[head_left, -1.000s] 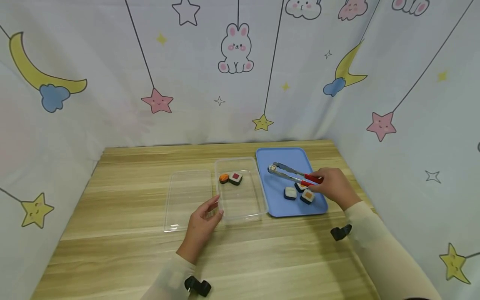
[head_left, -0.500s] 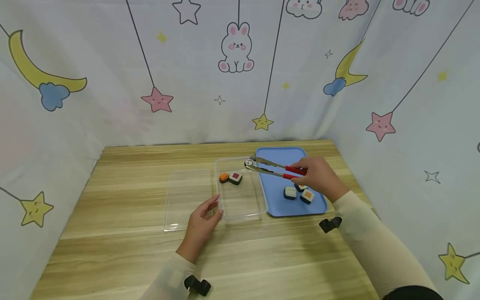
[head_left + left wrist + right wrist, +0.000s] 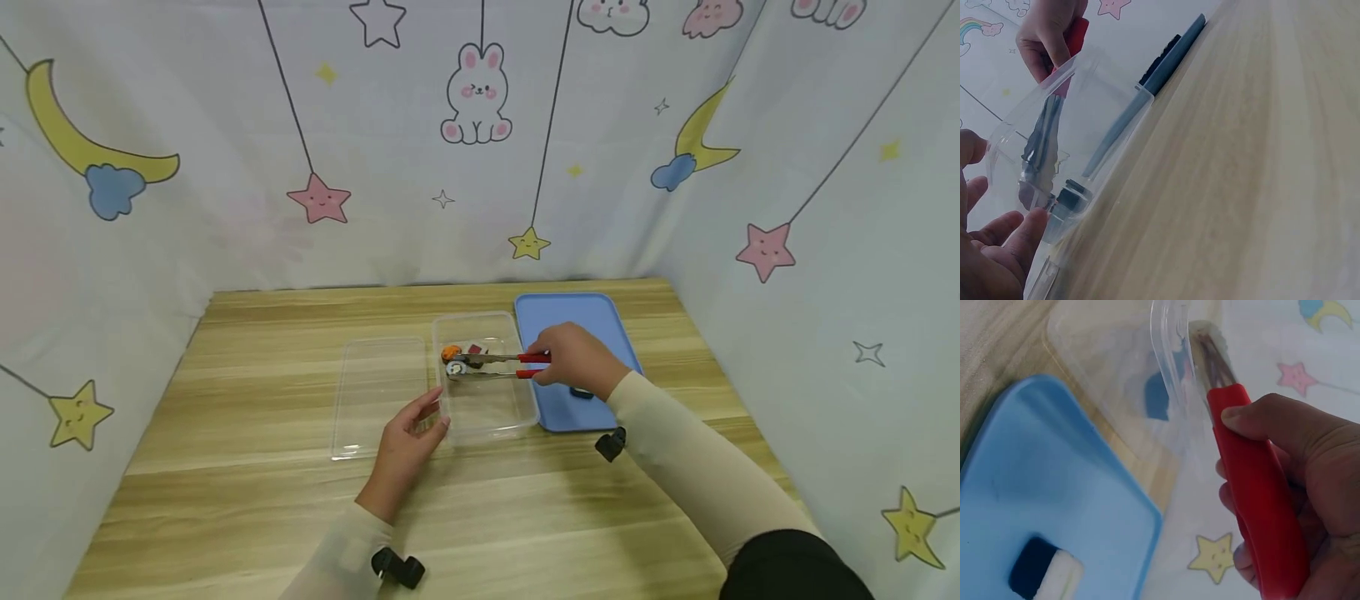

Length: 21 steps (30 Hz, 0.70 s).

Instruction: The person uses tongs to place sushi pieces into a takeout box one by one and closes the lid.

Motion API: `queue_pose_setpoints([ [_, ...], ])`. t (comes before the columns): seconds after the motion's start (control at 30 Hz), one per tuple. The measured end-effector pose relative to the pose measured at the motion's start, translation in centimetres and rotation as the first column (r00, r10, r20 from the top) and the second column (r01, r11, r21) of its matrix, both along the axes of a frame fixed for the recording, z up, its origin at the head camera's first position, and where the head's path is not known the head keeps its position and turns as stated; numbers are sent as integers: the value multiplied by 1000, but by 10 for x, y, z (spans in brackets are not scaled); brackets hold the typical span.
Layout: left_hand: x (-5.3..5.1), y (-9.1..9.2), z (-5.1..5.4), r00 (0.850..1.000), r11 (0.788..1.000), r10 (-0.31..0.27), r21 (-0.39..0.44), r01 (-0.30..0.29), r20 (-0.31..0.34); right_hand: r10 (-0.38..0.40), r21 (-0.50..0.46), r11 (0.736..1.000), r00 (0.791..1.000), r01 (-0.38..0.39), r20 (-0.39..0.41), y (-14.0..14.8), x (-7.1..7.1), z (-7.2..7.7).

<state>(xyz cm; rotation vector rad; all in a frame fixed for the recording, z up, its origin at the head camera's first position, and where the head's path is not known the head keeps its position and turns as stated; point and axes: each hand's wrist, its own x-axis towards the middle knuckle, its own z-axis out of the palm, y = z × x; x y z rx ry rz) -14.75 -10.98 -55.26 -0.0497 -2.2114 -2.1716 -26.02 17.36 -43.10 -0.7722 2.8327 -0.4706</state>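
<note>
In the head view the right hand (image 3: 576,360) grips red-handled tongs (image 3: 534,358); their metal tips hold a small round sushi piece (image 3: 455,368) over the left part of a clear plastic box (image 3: 491,408). An orange-topped piece (image 3: 451,353) and a red-centred one (image 3: 475,349), partly behind the tongs, sit in the box. My left hand (image 3: 405,450) touches the box's left wall, fingers relaxed. The right wrist view shows thumb and fingers wrapped round the red handles (image 3: 1254,487).
A blue tray (image 3: 570,308) lies right of the box, partly covered by the right hand and arm; a black-and-white piece (image 3: 1047,570) is on it in the right wrist view. Left of the box lies a clear lid (image 3: 378,392). Patterned cloth hangs behind the table.
The right hand has carried the tongs and the round piece left, from above the blue tray to over the box beside the orange piece. The left hand has stayed at the box wall.
</note>
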Motion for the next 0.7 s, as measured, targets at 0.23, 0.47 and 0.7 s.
queue_pose_setpoints([
  [0.23,-1,0,0,1000,1000,8,-17,-8,-6,37,75,996,999,-36,-12,-12,-3,1],
  [0.47,-2,0,-2,1000,1000,1,-10,-1,-11,20,111,994,1000,-20,0,-19,-5,0],
  [0.7,-1,1,-3,1000,1000,0,-12,0,-23,20,115,993,999,-23,27,-21,-5,1],
])
